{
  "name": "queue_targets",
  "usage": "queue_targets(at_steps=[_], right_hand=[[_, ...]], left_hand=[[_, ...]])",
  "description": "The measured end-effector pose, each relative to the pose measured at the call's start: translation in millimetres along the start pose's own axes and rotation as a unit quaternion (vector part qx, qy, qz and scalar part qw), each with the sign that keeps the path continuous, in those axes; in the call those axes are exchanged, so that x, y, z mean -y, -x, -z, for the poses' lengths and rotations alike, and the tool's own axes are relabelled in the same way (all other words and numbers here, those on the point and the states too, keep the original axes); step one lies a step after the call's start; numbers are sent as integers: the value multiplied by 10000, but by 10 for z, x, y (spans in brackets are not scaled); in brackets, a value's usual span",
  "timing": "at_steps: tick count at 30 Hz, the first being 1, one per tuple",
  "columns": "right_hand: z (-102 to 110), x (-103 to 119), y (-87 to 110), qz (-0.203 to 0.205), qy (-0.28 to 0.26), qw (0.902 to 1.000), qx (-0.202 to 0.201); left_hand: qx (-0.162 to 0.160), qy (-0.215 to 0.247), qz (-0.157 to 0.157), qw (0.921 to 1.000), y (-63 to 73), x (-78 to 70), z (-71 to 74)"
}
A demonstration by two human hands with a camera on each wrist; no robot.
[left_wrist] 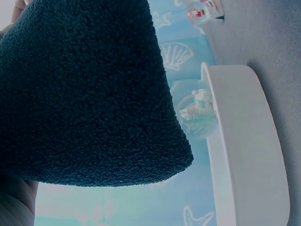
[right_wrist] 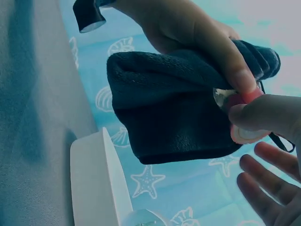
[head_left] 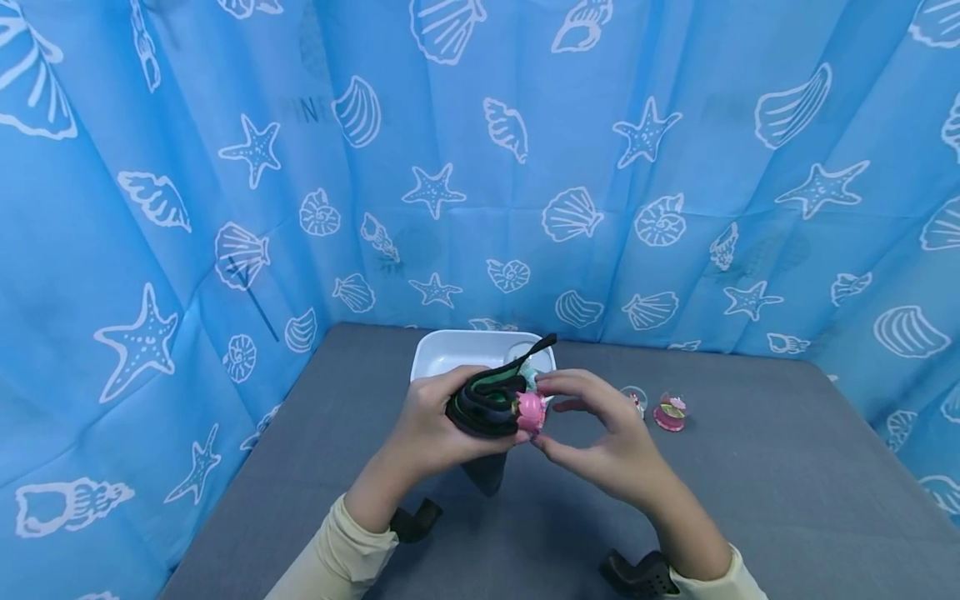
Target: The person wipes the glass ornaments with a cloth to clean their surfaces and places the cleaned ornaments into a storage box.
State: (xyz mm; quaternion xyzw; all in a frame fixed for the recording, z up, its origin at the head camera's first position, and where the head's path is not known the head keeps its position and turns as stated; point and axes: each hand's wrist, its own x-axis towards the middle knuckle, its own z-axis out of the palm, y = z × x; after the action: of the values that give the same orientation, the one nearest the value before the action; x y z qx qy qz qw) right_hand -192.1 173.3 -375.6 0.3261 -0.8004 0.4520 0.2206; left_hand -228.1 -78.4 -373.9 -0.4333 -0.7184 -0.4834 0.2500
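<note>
Above the table, my left hand point(head_left: 427, 425) grips a bunched dark towel point(head_left: 483, 408) with a thin black loop. A small snow globe with a pink base point(head_left: 532, 412) is pressed into the cloth, its clear dome partly covered, as the right wrist view shows. My right hand point(head_left: 611, 437) pinches the pink base between thumb and index finger, the other fingers spread away from it. The left thumb lies on the towel close to the globe. In the left wrist view the hanging towel point(left_wrist: 84, 103) hides most of the left hand.
Behind the hands stands a white tray point(head_left: 442, 350) holding a snow globe with pale green inside point(left_wrist: 200, 110). Right of it on the grey table point(head_left: 750, 467) are a clear globe point(head_left: 634, 398) and one with a pink base point(head_left: 670, 414). A blue shell-print curtain point(head_left: 480, 167) hangs around the table.
</note>
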Motion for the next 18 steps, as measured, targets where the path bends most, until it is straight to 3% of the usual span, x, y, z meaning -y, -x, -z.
queue_targets(at_steps=[12,18], right_hand=[[-22,30,0,478,-70,9987,-153],[0,57,-13,360,-283,9989,-24]], left_hand=[[79,156,-30,9998,-18,-32,-8],[77,148,17,9999,-9,-44,-12]])
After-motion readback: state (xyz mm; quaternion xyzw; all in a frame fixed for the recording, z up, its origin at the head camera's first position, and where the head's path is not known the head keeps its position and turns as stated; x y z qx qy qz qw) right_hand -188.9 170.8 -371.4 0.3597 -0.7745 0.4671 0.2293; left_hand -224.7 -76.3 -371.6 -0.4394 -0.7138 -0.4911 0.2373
